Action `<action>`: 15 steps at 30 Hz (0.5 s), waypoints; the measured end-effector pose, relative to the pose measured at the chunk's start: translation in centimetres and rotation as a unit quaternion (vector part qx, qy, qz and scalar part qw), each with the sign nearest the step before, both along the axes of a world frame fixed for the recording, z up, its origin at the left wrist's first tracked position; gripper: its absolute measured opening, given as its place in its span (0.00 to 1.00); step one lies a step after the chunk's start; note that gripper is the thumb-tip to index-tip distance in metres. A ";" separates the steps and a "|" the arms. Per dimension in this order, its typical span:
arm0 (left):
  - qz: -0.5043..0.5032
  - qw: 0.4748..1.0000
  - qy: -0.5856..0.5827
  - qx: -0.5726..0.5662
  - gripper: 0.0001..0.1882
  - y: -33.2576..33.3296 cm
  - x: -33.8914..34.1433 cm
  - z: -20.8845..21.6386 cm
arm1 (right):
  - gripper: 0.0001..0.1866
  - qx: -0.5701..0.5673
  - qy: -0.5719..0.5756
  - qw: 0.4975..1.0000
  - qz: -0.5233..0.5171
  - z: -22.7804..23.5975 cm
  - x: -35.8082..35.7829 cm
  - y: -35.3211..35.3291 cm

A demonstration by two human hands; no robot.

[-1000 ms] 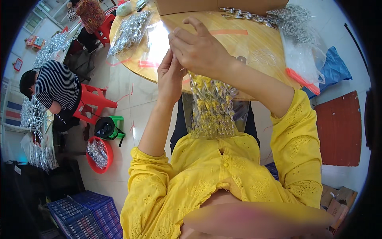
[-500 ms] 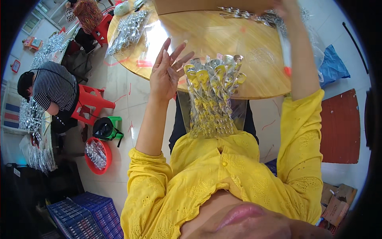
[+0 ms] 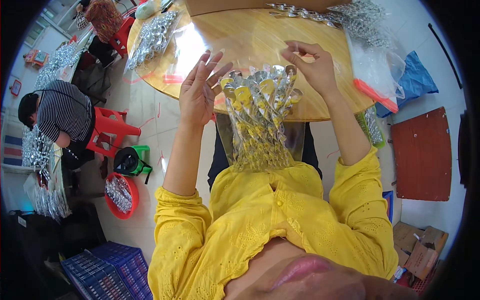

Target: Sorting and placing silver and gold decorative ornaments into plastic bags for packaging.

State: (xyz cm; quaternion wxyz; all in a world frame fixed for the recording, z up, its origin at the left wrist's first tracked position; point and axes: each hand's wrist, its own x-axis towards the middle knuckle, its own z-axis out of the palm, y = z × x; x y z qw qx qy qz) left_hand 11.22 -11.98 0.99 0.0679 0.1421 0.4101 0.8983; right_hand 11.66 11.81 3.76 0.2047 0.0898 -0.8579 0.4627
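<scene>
A clear plastic bag [image 3: 292, 142] stands upright between my lap and the table edge. Packed inside are several shiny silver spiral twists [image 3: 257, 120], which pick up yellow reflections. At the bag's left upper side my left hand [image 3: 197, 95] has its fingers stretched and spread, seemingly against the film. Across from it my right hand [image 3: 317, 65] has thumb and forefinger closed together, apparently on the bag's edge. The film is so transparent that its exact contact with each hand is hard to see.
The round wooden table [image 3: 325, 85] carries a bag of silver twists [image 3: 152, 40] at left, loose twists [image 3: 305, 14] at the back and a cardboard box [image 3: 240, 5]. A person in stripes [image 3: 67, 107] sits leftward. A red basin [image 3: 121, 196] stands on the floor.
My right hand has come back from the far right of the table to the bag's right upper side. My left hand and the bag stay in nearly the same place.
</scene>
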 end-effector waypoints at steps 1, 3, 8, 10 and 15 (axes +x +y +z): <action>0.007 1.000 0.000 -0.007 0.21 0.0 -0.1 0.1 | 0.12 0.000 -0.019 1.000 -0.024 0.1 0.1 -0.2; 0.018 0.999 -0.001 -0.046 0.20 -0.8 -0.8 -0.2 | 0.10 -0.017 0.005 1.000 0.006 -0.7 -0.6 0.6; -0.021 0.989 0.038 -0.139 0.17 -3.6 -2.5 -1.0 | 0.08 -0.024 0.042 0.992 0.114 -1.3 -0.8 2.5; -0.009 0.962 0.097 -0.257 0.15 -4.0 -2.8 -0.7 | 0.08 -0.063 0.035 0.983 0.168 -1.7 -0.7 2.8; -0.054 0.961 0.144 -0.231 0.12 -4.9 -4.5 -1.6 | 0.08 -0.163 -0.028 0.958 0.235 -1.9 -1.2 4.3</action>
